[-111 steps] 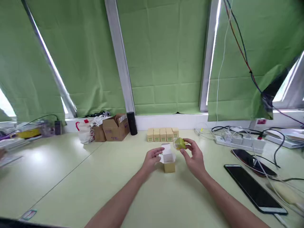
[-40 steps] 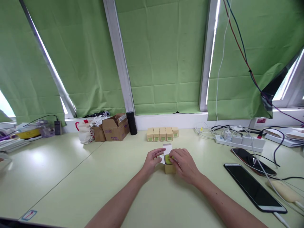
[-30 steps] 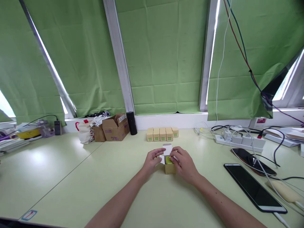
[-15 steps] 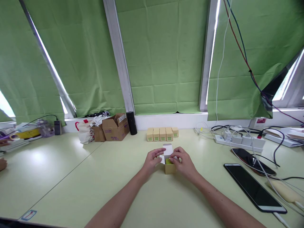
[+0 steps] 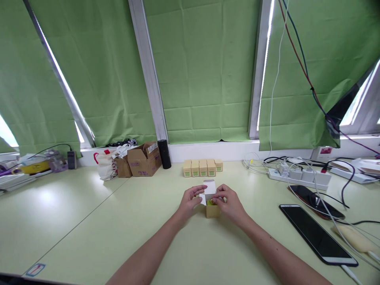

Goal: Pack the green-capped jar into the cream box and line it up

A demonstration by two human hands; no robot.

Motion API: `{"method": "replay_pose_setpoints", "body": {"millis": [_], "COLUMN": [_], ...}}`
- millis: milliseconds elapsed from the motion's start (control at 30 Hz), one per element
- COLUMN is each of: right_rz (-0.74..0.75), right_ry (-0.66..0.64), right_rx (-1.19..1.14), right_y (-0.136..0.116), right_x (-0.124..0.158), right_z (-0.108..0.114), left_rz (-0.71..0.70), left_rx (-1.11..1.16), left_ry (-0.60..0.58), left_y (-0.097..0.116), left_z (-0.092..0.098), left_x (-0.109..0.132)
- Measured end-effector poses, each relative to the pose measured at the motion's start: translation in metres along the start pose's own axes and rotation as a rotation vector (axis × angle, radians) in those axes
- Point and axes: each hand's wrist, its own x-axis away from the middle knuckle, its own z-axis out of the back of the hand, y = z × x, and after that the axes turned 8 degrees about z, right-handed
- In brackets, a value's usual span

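A small brown cardboard box (image 5: 213,212) stands on the table in front of me, its white-lined lid (image 5: 209,187) raised. Inside sits a yellow-green object (image 5: 209,202), mostly hidden by the box and my fingers; its kind does not show. My right hand (image 5: 228,201) is over the box's right side, thumb and fingers pinched at the yellow-green object. On the other side, my left hand (image 5: 190,200) has its thumb and fingers apart, the fingertips close to the raised lid and the white side flap (image 5: 203,199); whether they touch is unclear.
Several small brown boxes (image 5: 203,168) stand in a row beyond my hands. Farther left are a big carton (image 5: 144,160), a black cylinder (image 5: 164,154) and a white bag (image 5: 106,165). To the right lie a phone (image 5: 317,233), a darker phone (image 5: 316,201), cables and a power strip (image 5: 299,178).
The yellow-green object looks slightly lower in the box, with my right fingers still at it. My left hand stays nearly still. Something at the far left edge has gone out of view.
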Motion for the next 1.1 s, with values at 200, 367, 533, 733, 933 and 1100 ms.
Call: {"method": "replay_pose_setpoints", "body": {"millis": [200,367,533,733,933,1100], "right_rz": [0.021,-0.103,-0.187,-0.290,-0.339,-0.384], "right_ry": [0.099,0.202,0.247,0.261,0.261,0.265], "right_rx": [-0.058,-0.135,-0.182,-0.249,-0.309,-0.360], "right_y": [0.000,0.002,0.008,0.013,0.018,0.018], "right_x": [0.003,0.002,0.001,0.001,0.001,0.001], "right_z": [0.001,0.006,0.007,0.004,0.001,-0.002], "left_rz": [-0.021,-0.021,0.011,0.012,-0.023,-0.051], "left_rx": [-0.020,0.015,0.009,0.023,0.017,-0.035], "left_ry": [0.004,-0.023,0.007,0.026,-0.016,-0.030], "left_y": [-0.002,-0.004,-0.001,-0.004,-0.010,-0.009], "left_z": [0.002,0.001,-0.001,-0.001,-0.003,-0.005], "left_x": [-0.002,-0.003,-0.001,-0.004,-0.007,-0.006]}}
